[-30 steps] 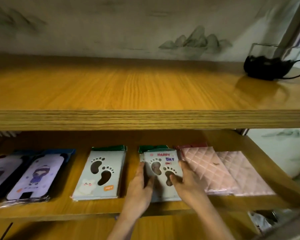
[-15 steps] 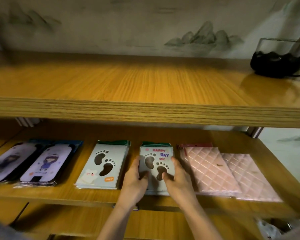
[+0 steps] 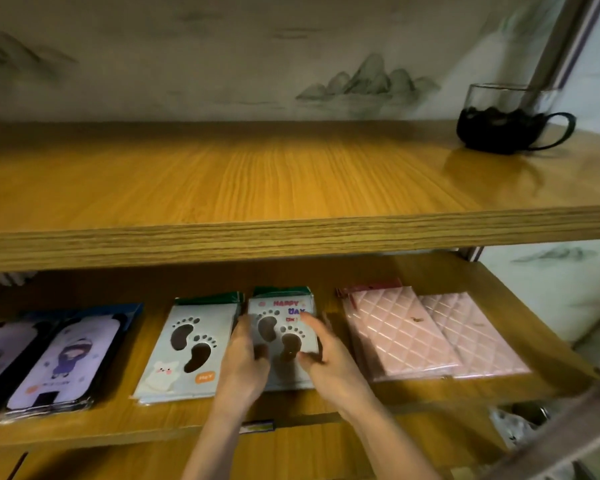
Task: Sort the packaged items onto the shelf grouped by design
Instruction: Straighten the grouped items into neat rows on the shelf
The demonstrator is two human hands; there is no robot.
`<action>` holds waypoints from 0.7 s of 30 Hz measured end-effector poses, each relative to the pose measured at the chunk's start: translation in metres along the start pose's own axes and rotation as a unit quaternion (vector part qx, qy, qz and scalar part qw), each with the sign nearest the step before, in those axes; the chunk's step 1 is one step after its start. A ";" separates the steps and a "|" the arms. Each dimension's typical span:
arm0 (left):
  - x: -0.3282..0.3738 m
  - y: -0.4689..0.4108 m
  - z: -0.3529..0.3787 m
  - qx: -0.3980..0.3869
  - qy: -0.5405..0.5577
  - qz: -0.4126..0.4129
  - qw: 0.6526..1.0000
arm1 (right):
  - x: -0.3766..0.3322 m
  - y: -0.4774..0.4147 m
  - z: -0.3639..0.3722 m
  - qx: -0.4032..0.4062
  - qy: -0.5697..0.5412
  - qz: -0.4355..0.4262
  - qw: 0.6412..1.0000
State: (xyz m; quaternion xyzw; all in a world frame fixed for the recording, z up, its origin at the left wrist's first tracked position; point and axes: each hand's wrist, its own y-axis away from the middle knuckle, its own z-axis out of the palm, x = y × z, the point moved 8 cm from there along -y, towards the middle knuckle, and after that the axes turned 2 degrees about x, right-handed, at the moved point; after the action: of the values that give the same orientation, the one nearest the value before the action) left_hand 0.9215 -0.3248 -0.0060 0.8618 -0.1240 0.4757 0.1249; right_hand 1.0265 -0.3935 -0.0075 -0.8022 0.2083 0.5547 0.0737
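Both hands are in on the lower shelf (image 3: 84,427) now, and the one to watch is the "HAPPY DAY" footprint pack (image 3: 282,336), lying flat right between them. Its long axis runs front to back, away from the person, with the green header at the far end. The left hand (image 3: 245,358) flanks the pack's left edge, fingers (image 3: 242,329) laid along the side and thumb across the printed face; whether that is a true pinch I cannot tell. The right hand (image 3: 329,355) is blurred, its fingers (image 3: 314,322) splayed and relaxed, resting at the right edge rather than clamping it. So neither hand is the nearer one: the pack sits squarely in the middle, a two-sided squeeze. Its match, the bear footprint pack (image 3: 187,348), lies just beside it on the left, parallel and nearly touching, while the pink quilted packs (image 3: 400,336) lie apart to the right across a strip of bare wood. I'd say this is squaring-up: any nudge from here should go leftward or straight back to keep the footprint group tight.
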 end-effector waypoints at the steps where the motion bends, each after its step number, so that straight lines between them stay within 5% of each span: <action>1: 0.002 -0.001 -0.001 0.009 -0.026 0.017 0.999 | -0.001 0.002 -0.008 0.010 0.013 -0.012 1.000; 6: 0.031 0.012 0.023 -0.034 -0.004 0.093 0.995 | 0.009 0.019 -0.091 0.128 0.013 -0.029 0.991; 9: 0.050 0.028 0.061 -0.113 0.038 0.086 0.989 | 0.039 0.029 -0.148 0.216 0.080 0.069 0.971; 14: 0.055 0.037 0.126 -0.159 -0.059 0.055 0.984 | 0.058 0.028 -0.155 0.162 0.124 0.104 0.973; 21: 0.061 0.042 0.141 -0.058 -0.019 -0.014 0.998 | 0.073 0.025 -0.167 0.155 0.011 0.082 0.984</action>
State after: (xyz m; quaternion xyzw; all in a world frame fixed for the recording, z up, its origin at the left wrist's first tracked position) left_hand 1.0507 -0.4168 -0.0226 0.8637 -0.1416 0.4494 0.1789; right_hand 1.1813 -0.4929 -0.0093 -0.7673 0.3581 0.5106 0.1489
